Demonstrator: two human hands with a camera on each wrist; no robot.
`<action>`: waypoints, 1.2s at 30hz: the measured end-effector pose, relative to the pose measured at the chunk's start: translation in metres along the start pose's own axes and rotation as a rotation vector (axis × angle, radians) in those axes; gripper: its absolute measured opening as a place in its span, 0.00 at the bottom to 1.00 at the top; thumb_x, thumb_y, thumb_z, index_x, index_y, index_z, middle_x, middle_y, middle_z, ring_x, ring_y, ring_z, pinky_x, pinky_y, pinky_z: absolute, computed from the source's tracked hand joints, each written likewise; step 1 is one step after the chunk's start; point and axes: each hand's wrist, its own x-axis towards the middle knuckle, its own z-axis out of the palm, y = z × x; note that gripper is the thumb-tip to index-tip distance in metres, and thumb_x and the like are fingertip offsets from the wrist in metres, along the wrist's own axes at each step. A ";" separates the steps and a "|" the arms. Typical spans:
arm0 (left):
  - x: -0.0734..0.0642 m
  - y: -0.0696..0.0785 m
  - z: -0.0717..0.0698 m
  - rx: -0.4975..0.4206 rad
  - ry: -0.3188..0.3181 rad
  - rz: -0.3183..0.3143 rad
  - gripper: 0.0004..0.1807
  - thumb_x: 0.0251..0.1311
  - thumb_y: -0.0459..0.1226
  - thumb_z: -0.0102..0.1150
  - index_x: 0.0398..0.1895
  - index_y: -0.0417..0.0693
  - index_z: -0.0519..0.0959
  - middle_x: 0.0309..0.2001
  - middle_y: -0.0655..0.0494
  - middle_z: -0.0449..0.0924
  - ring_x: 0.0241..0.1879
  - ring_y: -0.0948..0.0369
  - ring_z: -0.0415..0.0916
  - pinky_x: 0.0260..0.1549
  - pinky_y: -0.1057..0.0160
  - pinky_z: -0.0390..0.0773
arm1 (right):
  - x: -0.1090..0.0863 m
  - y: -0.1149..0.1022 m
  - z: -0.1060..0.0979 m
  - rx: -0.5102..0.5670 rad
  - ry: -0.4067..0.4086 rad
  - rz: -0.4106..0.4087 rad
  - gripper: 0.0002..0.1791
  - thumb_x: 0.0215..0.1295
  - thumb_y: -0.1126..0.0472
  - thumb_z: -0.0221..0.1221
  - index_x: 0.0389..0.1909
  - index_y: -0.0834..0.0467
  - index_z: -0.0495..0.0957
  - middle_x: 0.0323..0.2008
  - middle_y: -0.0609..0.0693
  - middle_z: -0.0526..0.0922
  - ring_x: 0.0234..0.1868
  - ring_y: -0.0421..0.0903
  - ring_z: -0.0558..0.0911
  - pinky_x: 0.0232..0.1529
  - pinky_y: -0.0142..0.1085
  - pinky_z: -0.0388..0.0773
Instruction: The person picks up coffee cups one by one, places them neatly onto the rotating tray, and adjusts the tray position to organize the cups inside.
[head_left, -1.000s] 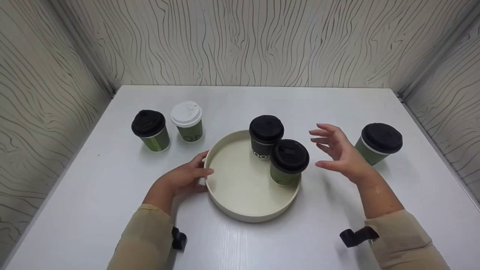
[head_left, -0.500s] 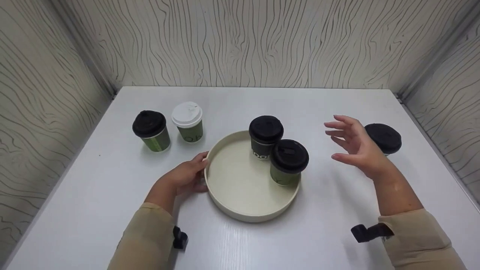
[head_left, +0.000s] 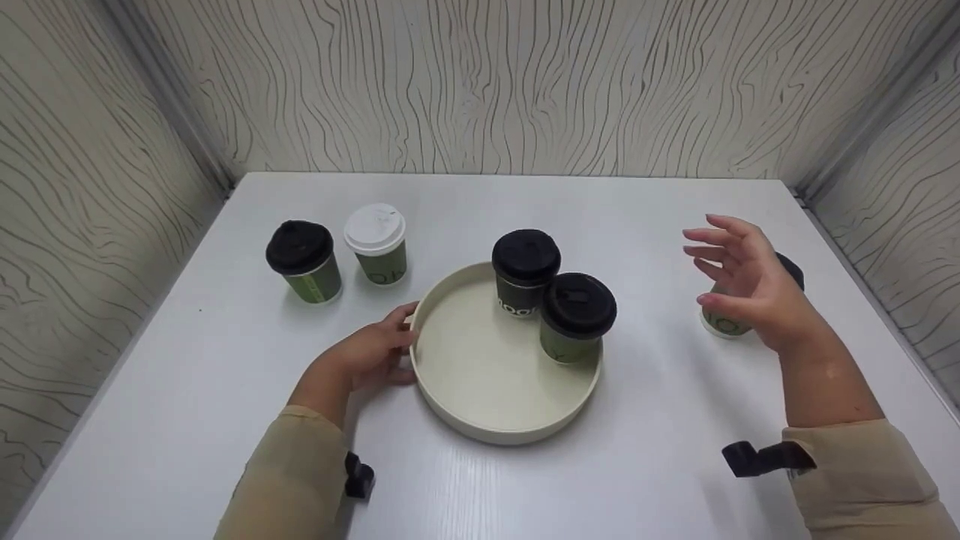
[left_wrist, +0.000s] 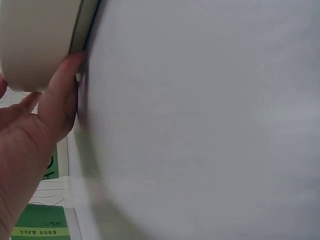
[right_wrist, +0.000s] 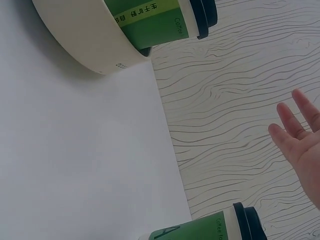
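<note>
My left hand [head_left: 367, 356] grips the left side of a round cream tray [head_left: 472, 375]; the left wrist view shows its digits against the tray's outer wall. Two lidded paper coffee cups stand upright on the tray's right side: a dark grey cup [head_left: 517, 295] behind and a green cup [head_left: 576, 341] in front, both with black lids. My right hand [head_left: 761, 292], fingers spread and holding nothing, hovers at another green coffee cup [head_left: 724, 322] on the right. In the head view the hand covers much of that cup, which shows more plainly in the right wrist view [right_wrist: 195, 229].
At the left of the white table [head_left: 480, 487] stand a green cup with a black lid [head_left: 304, 262] and a green cup with a white lid [head_left: 379, 247]. Patterned panels [head_left: 480, 90] close off the back and both sides.
My right hand has moved right, away from the tray, to the far-right cup. The cups on the tray have shifted slightly. My left hand stays at the tray.
</note>
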 end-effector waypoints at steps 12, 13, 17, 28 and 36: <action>0.000 0.000 -0.001 0.014 -0.040 0.009 0.40 0.56 0.27 0.49 0.68 0.68 0.50 0.69 0.51 0.48 0.60 0.50 0.60 0.47 0.49 0.73 | -0.002 0.000 -0.012 0.109 -0.016 -0.106 0.46 0.44 0.89 0.48 0.67 0.66 0.46 0.61 0.66 0.58 0.61 0.54 0.63 0.61 0.31 0.61; 0.000 0.000 -0.001 0.018 -0.042 0.008 0.41 0.55 0.26 0.50 0.68 0.68 0.50 0.69 0.51 0.48 0.60 0.50 0.59 0.48 0.49 0.72 | -0.003 -0.002 -0.014 0.109 -0.015 -0.104 0.46 0.44 0.89 0.48 0.67 0.65 0.46 0.61 0.65 0.58 0.62 0.54 0.63 0.61 0.30 0.62; 0.000 -0.001 -0.001 0.011 -0.057 0.018 0.41 0.55 0.28 0.50 0.68 0.68 0.49 0.69 0.51 0.47 0.62 0.51 0.58 0.49 0.47 0.71 | -0.005 -0.006 -0.021 0.128 0.009 -0.100 0.46 0.44 0.89 0.47 0.67 0.64 0.47 0.61 0.63 0.59 0.61 0.53 0.64 0.60 0.30 0.62; 0.004 -0.004 -0.001 -0.015 -0.019 0.010 0.25 0.69 0.48 0.38 0.68 0.68 0.54 0.59 0.48 0.63 0.52 0.55 0.67 0.42 0.52 0.75 | -0.016 -0.007 -0.043 0.256 0.052 -0.168 0.44 0.43 0.93 0.39 0.65 0.66 0.49 0.60 0.62 0.63 0.59 0.53 0.67 0.60 0.33 0.63; 0.004 -0.003 -0.001 -0.027 0.008 -0.015 0.24 0.68 0.45 0.39 0.67 0.70 0.55 0.58 0.47 0.66 0.50 0.54 0.70 0.43 0.52 0.76 | -0.027 -0.005 -0.056 0.280 0.123 -0.167 0.42 0.44 0.93 0.38 0.65 0.66 0.51 0.59 0.61 0.65 0.58 0.53 0.69 0.58 0.33 0.65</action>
